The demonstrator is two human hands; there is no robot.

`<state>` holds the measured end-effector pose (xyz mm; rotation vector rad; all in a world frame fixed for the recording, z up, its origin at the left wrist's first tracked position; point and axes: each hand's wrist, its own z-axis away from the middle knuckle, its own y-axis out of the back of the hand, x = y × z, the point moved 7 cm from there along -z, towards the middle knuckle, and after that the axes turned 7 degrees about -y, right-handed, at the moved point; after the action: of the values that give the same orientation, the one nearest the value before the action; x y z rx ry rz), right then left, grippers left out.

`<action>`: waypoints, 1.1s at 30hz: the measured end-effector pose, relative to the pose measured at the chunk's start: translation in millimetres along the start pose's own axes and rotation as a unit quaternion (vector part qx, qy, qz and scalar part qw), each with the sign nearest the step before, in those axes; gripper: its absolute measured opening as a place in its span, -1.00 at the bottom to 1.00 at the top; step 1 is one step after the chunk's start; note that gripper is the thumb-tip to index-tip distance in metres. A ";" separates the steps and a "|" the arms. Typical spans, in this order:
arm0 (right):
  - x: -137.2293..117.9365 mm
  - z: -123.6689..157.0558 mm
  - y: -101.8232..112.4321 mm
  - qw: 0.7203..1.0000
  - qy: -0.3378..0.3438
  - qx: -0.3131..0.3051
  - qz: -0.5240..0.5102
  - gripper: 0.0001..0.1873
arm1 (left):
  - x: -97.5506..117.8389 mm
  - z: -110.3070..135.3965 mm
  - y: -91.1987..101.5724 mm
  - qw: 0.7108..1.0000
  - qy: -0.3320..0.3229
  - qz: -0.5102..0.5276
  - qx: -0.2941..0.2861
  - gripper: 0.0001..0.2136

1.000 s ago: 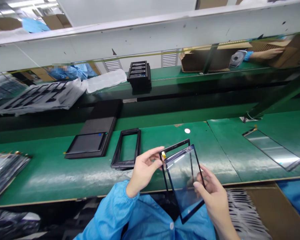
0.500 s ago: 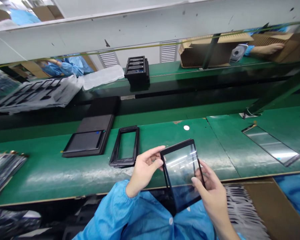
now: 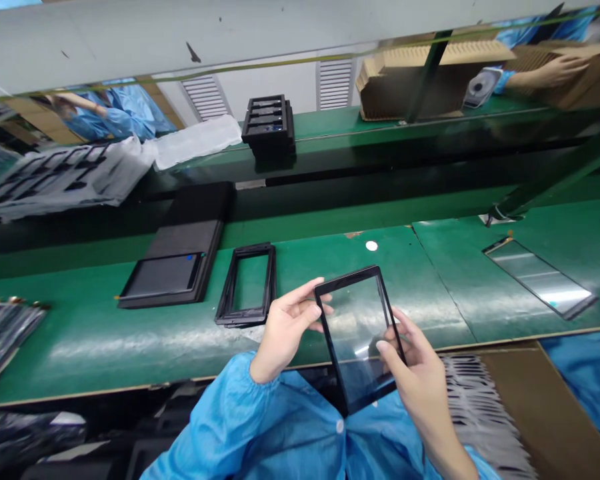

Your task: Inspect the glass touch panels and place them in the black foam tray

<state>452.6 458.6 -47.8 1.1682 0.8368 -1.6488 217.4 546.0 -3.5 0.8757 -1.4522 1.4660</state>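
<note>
Both my hands hold a black-bordered tablet glass panel [image 3: 355,333] tilted over the bench's front edge. It is see-through, and a black frame seems to lie flush against its back. My left hand [image 3: 291,327] pinches its upper left edge between thumb and fingers. On the right side, my right hand [image 3: 413,370] has its thumb on the front face and its fingers behind, visible through the glass. Left of my hands lies a stack of black frames [image 3: 223,293]. Farther left, a tablet screen [image 3: 163,275] rests on a dark foam block [image 3: 187,233].
Another glass panel [image 3: 540,277] lies on the green bench [image 3: 130,347] at the right, near a green post [image 3: 555,167]. Several flat panels [image 3: 10,340] are piled at the far left. Black trays [image 3: 267,127] and a cardboard box [image 3: 395,87] stand on the shelf. A co-worker's hand [image 3: 563,70] touches a carton.
The gap that showed between the glass panel and the black frame at its left edge has closed. The panel is turned slightly, and both hands keep their grip.
</note>
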 end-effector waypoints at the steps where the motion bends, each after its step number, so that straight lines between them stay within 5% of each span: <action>1: -0.1 -0.2 0.0 1.000 0.004 0.001 0.007 -0.37 | 0.0 0.1 -0.1 1.000 0.001 0.000 0.004 -0.51; 11: -1.7 3.5 1.3 0.987 0.094 0.017 0.130 -0.43 | 3.1 1.7 -0.3 1.000 -0.009 -0.001 0.014 -0.54; 16: -49.5 1.8 6.4 0.953 0.245 0.085 0.160 -0.53 | 16.5 6.7 0.0 0.995 -0.009 -0.095 0.017 -0.60; 22: -87.6 -29.7 -13.0 0.990 0.089 -0.099 0.036 -0.65 | 33.5 18.9 -5.5 0.985 -0.009 -0.170 -0.006 -0.64; 33: -96.3 -24.9 -20.5 0.994 0.078 -0.077 -0.018 -0.84 | 21.2 21.0 7.1 0.982 -0.018 -0.185 -0.027 -0.63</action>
<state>453.7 516.1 35.9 1.1895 1.0706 -1.5063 201.0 527.7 14.9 1.0769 -1.2668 1.1335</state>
